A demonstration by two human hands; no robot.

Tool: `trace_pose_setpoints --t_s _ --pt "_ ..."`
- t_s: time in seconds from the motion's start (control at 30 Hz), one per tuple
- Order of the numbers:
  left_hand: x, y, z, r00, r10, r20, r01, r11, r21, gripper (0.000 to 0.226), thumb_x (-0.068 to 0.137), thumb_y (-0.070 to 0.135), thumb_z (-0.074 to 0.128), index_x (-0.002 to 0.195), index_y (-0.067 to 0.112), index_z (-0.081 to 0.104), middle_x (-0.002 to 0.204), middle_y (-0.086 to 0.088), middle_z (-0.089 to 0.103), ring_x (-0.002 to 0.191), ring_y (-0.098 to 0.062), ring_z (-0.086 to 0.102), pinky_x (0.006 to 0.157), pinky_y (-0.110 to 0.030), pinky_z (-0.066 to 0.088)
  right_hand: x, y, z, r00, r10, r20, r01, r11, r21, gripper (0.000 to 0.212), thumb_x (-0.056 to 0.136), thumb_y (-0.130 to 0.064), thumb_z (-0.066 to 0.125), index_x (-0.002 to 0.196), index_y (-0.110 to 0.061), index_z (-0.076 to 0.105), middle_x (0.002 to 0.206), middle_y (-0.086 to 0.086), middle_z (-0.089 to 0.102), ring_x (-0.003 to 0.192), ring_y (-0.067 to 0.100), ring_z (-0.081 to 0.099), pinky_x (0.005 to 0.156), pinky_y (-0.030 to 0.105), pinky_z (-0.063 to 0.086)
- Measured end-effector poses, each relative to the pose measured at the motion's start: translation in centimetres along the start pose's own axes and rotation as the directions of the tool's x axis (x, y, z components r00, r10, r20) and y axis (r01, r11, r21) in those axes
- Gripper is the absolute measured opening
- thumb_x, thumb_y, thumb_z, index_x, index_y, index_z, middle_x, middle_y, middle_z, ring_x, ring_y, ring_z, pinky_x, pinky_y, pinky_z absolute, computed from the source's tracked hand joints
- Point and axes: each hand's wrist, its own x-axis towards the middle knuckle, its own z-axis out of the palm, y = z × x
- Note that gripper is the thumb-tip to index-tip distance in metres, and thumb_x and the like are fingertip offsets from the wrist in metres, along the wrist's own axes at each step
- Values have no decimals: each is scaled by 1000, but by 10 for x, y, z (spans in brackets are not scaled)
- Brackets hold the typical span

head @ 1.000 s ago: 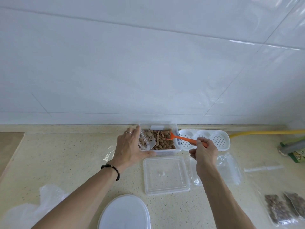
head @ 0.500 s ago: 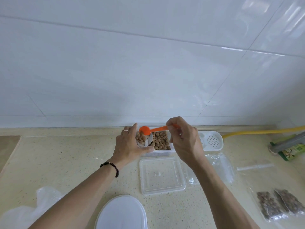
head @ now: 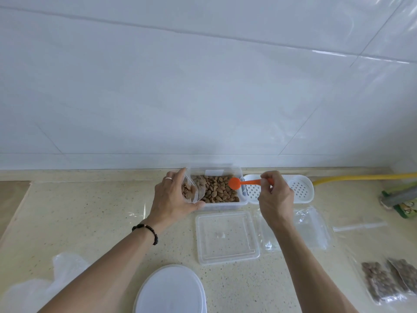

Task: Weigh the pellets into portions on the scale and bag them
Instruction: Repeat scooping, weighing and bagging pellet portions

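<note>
Two hands are showing, a left hand (head: 172,199) and a right hand (head: 274,197). One orange scoop (head: 244,183) is appearing, and one clear tub of pellets (head: 216,188). One small clear bag with pellets (head: 189,191) is sitting in the left hand. Two filled bags (head: 379,281) and (head: 404,274) are lying at the right (sealed or not, unclear). One square clear lid (head: 226,237) is lying flat, one round white lid (head: 170,290) nearer, one perforated white tray (head: 300,188) behind. One black bead bracelet (head: 147,231) is circling the left wrist, and one ring (head: 168,178) is showing.
</note>
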Motion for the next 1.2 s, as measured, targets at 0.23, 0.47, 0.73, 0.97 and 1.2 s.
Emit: trace_pose_setpoints --t_s 0.23,0.47,0.73,0.97,1.2 --pt "1 -6 -2 999 38 -29 -37 999 40 93 61 49 83 138 24 38 102 13 41 109 -18 48 100 -39 34 -9 17 38 980 152 126 -159 986 51 14 98 -10 48 94 -15 60 76 -1 63 58 30 64 54 38 48" --pt "4 -10 4 998 46 -30 -44 996 74 96 61 50 84 139 21 37 110 6 42 112 -21 48 99 -39 34 -4 17 45 872 462 162 -489 814 313 11 100 -7 49 103 -11 59 90 6 67 39 12 55 42 25 48" --pt "8 -6 5 1000 19 -6 -18 991 133 103 63 57 80 145 17 32 122 -5 47 115 -23 46 102 -40 34 0 17 33 789 600 133 -583 662 471 10 99 -8 52 101 -13 60 83 5 72 43 15 52 50 28 47" --pt "16 4 4 1000 -3 31 -3 981 193 112 60 68 74 147 16 28 127 -6 46 120 -25 45 101 -42 36 2 -8 14 890 422 175 -443 704 555 11 98 -6 53 96 -12 61 79 10 70 41 12 52 47 28 43" --pt "17 28 -1 998 -38 52 33 995 98 115 58 69 76 147 15 27 129 -7 43 123 -24 44 101 -42 37 -12 -59 -17 972 -104 212 42 960 278 16 97 -8 53 88 -20 61 66 -2 61 47 26 54 45 29 42"
